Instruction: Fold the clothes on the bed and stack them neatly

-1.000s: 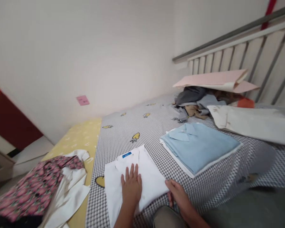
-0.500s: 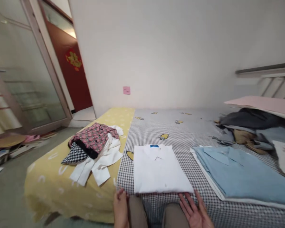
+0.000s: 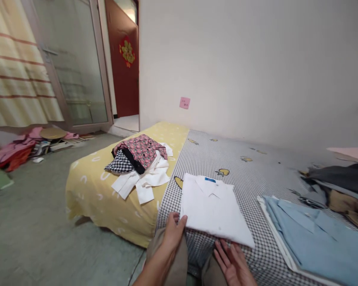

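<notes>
A folded white shirt point(image 3: 214, 210) with a blue collar label lies on the checked bedding in front of me, collar away from me. My left hand point(image 3: 173, 232) is at its near left corner, the thumb at the edge and the fingers bent, with a gap between them. Palm up, my right hand point(image 3: 231, 260) rests at the shirt's near edge with its fingers spread and the tips close under the hem. Neither hand is closed on the cloth.
On the right lies a folded light blue shirt point(image 3: 316, 234) over something white, with dark and brown clothes point(image 3: 340, 186) behind it. A patterned pink garment point(image 3: 143, 151) tops a loose pile on the yellow cover point(image 3: 92, 190). More items lie on the floor at far left.
My view has turned left, so everything appears further right. My left hand has moved up to the white shirt's near left corner. My right hand has shifted inward along the near edge.
</notes>
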The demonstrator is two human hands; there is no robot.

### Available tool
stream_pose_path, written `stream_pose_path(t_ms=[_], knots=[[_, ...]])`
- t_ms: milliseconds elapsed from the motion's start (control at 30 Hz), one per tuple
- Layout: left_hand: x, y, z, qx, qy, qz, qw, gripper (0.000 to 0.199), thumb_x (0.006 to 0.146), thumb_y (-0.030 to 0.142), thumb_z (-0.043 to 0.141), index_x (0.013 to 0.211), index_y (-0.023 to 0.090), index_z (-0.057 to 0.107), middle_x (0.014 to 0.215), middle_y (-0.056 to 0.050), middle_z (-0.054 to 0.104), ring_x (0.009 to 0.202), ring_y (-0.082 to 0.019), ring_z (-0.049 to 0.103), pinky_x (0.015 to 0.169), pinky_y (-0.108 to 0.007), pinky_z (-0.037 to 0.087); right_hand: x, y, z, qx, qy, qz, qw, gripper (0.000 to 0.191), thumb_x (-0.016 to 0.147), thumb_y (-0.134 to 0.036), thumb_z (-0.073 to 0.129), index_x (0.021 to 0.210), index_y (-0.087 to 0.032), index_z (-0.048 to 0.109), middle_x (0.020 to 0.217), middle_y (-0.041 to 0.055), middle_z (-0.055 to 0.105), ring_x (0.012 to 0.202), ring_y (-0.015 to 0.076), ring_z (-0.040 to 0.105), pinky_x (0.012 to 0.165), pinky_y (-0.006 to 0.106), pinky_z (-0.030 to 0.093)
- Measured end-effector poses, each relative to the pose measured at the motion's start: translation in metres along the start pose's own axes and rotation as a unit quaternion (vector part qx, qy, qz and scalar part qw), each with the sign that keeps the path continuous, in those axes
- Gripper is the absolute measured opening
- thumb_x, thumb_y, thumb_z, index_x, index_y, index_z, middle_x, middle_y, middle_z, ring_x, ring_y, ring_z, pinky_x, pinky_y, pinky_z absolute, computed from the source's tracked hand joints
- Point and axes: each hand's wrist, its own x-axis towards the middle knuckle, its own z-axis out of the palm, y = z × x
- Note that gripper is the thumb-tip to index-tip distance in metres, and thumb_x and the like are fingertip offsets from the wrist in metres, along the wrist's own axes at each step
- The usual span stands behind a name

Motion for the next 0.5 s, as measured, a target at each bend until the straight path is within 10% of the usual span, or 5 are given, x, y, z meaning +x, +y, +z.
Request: stream_pose_path(t_ms=[500], knots=[[-0.023, 0.002, 0.013, 0.099, 0.041, 0.032, 0.994, 0.028, 0.073, 0.027, 0.071, 0.1, 0.023, 0.063, 0.101, -0.005, 0.073, 0.091, -0.022, 0.065, 0.091, -0.033, 0.041, -0.013, 0.015, 0.004, -0.043, -0.006, -0.082, 0.996, 0.06, 0.062, -0.043, 0.091, 0.114, -0.034, 0.061, 0.122, 0.0014, 0.072, 0.121, 0.026, 0.064, 0.116, 0.053, 0.038]])
